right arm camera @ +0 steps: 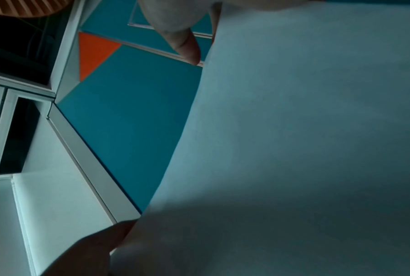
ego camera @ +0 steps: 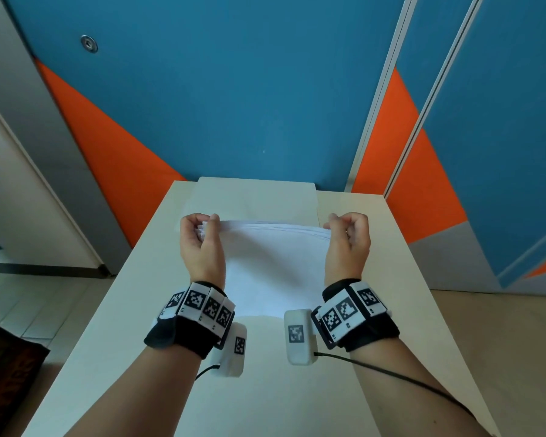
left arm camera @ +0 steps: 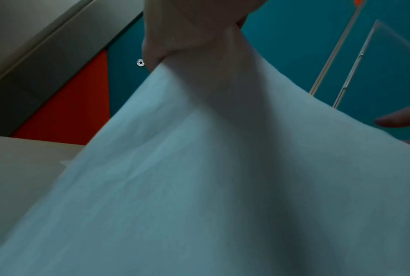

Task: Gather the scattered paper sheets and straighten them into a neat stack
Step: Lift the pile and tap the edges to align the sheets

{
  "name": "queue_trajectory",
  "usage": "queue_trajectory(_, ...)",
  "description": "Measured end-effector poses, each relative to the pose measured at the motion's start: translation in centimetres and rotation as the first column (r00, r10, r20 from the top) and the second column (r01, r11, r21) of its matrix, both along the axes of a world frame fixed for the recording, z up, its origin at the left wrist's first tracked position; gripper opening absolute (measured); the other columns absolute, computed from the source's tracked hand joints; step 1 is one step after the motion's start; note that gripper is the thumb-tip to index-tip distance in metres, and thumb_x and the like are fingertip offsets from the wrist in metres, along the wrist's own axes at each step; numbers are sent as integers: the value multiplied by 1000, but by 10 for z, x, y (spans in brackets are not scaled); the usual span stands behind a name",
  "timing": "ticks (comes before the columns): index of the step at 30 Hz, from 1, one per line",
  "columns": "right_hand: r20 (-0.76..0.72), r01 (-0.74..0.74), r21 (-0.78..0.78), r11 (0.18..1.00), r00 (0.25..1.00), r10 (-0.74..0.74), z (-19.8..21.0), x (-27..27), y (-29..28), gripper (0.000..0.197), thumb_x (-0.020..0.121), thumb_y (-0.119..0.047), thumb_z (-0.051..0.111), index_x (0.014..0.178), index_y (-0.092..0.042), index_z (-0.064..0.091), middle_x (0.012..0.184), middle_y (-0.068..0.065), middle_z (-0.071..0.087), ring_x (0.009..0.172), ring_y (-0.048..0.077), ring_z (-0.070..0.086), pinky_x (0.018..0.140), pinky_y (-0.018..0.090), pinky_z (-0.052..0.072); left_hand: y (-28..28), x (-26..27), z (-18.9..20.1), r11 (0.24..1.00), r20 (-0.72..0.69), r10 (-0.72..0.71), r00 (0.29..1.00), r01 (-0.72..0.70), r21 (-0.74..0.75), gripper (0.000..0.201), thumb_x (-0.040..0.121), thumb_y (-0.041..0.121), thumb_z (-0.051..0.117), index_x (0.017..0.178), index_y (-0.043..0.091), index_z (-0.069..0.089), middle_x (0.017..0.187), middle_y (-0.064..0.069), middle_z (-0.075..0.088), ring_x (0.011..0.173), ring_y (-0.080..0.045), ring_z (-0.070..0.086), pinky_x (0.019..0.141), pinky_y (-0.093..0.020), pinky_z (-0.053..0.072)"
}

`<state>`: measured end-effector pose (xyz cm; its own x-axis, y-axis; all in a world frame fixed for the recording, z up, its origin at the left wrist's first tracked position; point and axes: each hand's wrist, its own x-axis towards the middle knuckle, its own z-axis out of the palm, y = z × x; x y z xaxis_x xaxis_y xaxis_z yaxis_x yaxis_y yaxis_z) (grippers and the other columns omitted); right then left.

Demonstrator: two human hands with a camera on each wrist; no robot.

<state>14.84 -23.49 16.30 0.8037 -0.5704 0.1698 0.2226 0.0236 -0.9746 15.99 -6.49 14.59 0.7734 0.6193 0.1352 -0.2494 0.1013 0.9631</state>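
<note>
Both grips are closed on the paper sheets (ego camera: 271, 266): the left hand (ego camera: 202, 244) pinches the upper left corner of the bundle between thumb and curled fingers, and the right hand (ego camera: 349, 244) pinches the upper right corner in the same manner. Sheets are held upright above the counter (ego camera: 401, 294), broad face toward the wearer, with the top edge sagging slightly between the two hands and several sheet edges visible in layers along it. The lower edge hangs near the counter between the wrists; contact with the surface cannot be confirmed. One further pale sheet (ego camera: 256, 197) lies flat on the far part of the counter, its far edge reaching slightly past the counter's end. The left wrist view shows the paper (left arm camera: 199, 186) filling most of the frame, draped from the left grip (left arm camera: 187, 33) at top. The right wrist view shows the paper (right arm camera: 293, 130) likewise, with a thumb (right arm camera: 187, 46) pressed at its upper edge. Blue and orange wall panels (ego camera: 234, 105) stand behind the counter.
</note>
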Motion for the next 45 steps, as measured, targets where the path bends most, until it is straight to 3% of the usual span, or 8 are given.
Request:
queue_trajectory(5,34,-12,-88,996,999,15,-2,0,-3,29,85,-1,47,78,-29,45,72,-1,57,66,7,52,68,16,41,3,-3,-3,988,15,-103,995,101,121,23,82,29,67,86,33,45,84,11,43,82,-11,42,80,-22,36)
queue_trajectory(8,37,-185,-74,980,981,188,0,-9,-12,19,84,-22,60,91,-33,47,74,2,59,62,-1,53,67,11,41,19,-2,-16,946,-84,-272,959,282,160,51,56,41,76,95,43,43,107,3,46,96,-20,46,89,-31,42)
queue_trajectory(12,-65,-527,28,849,847,528,-14,-21,-34,64,73,-4,73,126,-19,43,91,-13,57,66,-18,60,64,1,47,40,-2,-34,821,-155,-569,808,569,-47,68,38,32,87,99,32,57,100,1,68,95,-22,64,79,-32,55)
queue_trajectory(16,-397,-541,24,841,767,504,-36,-19,-30,34,70,6,74,86,-21,64,85,-5,67,88,16,69,87,38,55,37,-4,-45,773,-290,-619,730,631,-62,56,38,30,82,91,16,67,93,-5,73,103,-35,65,78,-34,54)
queue_trajectory(21,-262,-512,36,858,824,503,-24,-5,-37,33,69,7,75,71,-24,64,65,-13,70,57,-5,67,57,16,55,39,0,-25,771,-204,-628,751,635,-38,47,45,27,82,90,21,70,97,-2,74,93,-21,70,79,-37,55)
queue_trajectory(27,-385,-620,8,785,722,575,-47,-12,-46,43,67,10,76,80,-28,61,85,-9,67,80,4,65,84,30,51,48,-9,-48,615,-349,-744,570,788,-24,74,28,28,91,98,24,68,98,0,75,94,-18,71,75,-28,56)
queue_trajectory(40,-509,-634,43,772,651,564,-78,-24,-53,12,79,-3,69,75,-15,71,68,-12,74,70,5,68,77,24,52,35,-8,-59,885,-273,-465,842,449,-122,14,74,15,73,80,7,64,65,1,68,59,-7,67,59,-19,53)
queue_trajectory(45,-282,-547,195,814,764,581,-66,-24,-57,13,68,-9,76,79,-13,70,72,-6,76,70,3,70,72,19,53,43,-3,-61,848,-233,-461,856,348,-400,32,88,17,61,116,3,55,99,-4,67,90,-19,64,94,-38,47)
